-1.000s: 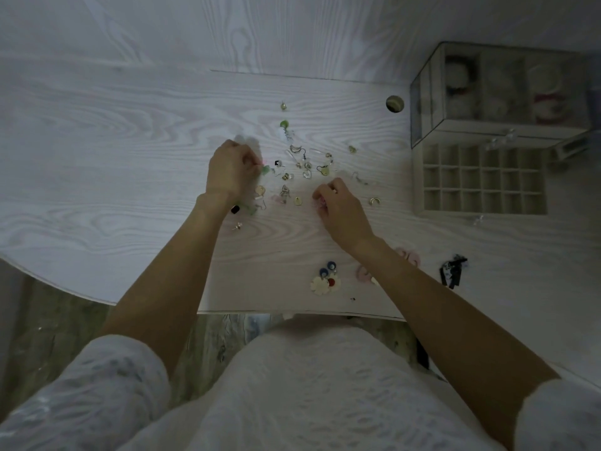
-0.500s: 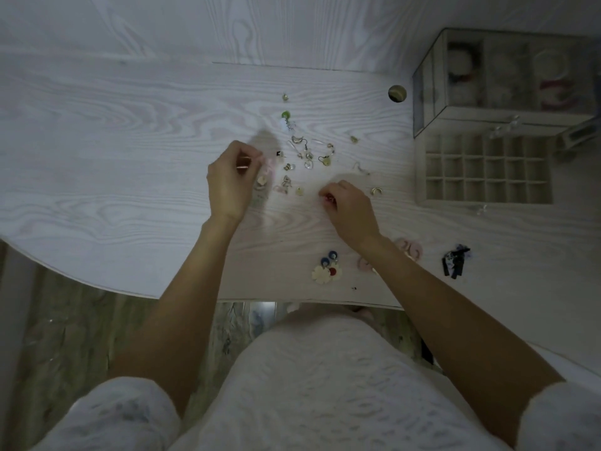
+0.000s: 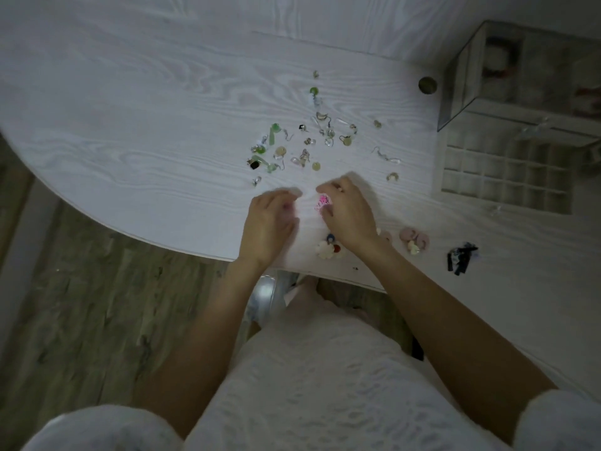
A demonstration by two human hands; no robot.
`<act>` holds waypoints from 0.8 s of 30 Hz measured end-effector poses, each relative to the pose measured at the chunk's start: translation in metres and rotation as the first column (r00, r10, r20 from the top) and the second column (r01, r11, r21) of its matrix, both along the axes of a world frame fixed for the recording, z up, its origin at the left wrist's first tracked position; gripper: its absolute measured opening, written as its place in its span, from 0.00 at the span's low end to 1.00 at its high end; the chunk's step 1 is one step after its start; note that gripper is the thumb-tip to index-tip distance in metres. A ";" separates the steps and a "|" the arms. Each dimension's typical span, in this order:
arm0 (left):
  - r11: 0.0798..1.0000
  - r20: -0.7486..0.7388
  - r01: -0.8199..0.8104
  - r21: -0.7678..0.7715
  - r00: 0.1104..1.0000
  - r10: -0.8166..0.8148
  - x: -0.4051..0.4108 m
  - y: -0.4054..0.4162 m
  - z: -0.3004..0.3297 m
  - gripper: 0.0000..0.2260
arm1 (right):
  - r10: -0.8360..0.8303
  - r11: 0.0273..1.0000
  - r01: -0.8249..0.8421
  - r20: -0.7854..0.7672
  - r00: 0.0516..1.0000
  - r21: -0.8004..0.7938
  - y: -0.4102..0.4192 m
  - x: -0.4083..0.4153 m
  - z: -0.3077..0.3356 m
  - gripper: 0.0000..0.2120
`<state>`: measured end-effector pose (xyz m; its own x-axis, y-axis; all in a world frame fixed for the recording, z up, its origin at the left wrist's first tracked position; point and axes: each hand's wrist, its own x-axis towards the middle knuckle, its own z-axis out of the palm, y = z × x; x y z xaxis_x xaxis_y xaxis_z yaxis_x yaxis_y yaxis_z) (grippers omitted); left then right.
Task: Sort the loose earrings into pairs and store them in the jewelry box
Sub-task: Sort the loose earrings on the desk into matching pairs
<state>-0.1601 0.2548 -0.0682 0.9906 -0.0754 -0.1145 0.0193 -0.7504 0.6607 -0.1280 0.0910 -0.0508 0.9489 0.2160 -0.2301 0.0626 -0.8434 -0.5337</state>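
Observation:
Several loose earrings (image 3: 305,148), green, clear and metal, lie scattered on the white table (image 3: 130,125). My right hand (image 3: 349,213) holds a bright pink earring (image 3: 323,202) between thumb and fingers, near the table's front edge. My left hand (image 3: 270,222) sits just left of it with fingers curled; a small pinkish thing shows at its fingertips, too blurred to name. The jewelry box (image 3: 520,92) stands at the far right, with its gridded drawer (image 3: 507,174) pulled out in front of it.
Set-aside earrings lie by the front edge: a white flower and blue-red group (image 3: 328,247), pink round ones (image 3: 414,239) and a black one (image 3: 460,258). A round cable hole (image 3: 427,85) is beside the box. The table's curved edge drops off to the floor at left.
Both hands pulled back from the earring pile toward the front edge and came close together. The pink earring now shows in my right hand. The camera view shifted.

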 end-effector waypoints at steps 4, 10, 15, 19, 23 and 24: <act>0.990 -0.033 -0.137 0.032 0.990 0.138 -0.014 -0.001 0.002 0.21 | 0.017 1.000 -0.017 -0.030 0.999 0.022 0.003 -0.009 -0.002 0.19; 0.988 -0.079 -0.152 0.015 0.985 0.153 -0.009 -0.012 0.003 0.16 | 0.042 0.999 -0.041 -0.046 0.998 0.031 0.027 -0.014 0.000 0.18; 0.991 -0.037 -0.129 0.030 0.991 0.130 -0.009 -0.007 0.004 0.13 | 0.067 0.997 -0.065 -0.027 0.997 0.050 0.037 -0.018 -0.001 0.15; 0.991 -0.043 -0.132 0.006 0.990 0.132 -0.013 0.000 0.009 0.15 | 0.060 0.991 -0.053 -0.056 0.997 0.125 0.043 -0.021 0.001 0.16; 0.981 -0.084 -0.178 -0.081 0.982 0.172 -0.013 0.003 0.014 0.17 | 0.056 0.980 -0.039 -0.087 0.995 0.194 0.043 -0.022 0.002 0.14; 0.980 -0.087 -0.180 -0.083 0.981 0.173 -0.012 0.005 0.014 0.16 | 0.055 0.981 -0.035 -0.099 0.994 0.189 0.041 -0.020 0.003 0.15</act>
<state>-0.1720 0.2593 -0.0541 0.9774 0.0860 -0.1931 0.2004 -0.6681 0.7165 -0.1480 0.1323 -0.0482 0.9104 0.3063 -0.2782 0.0343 -0.7259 -0.6870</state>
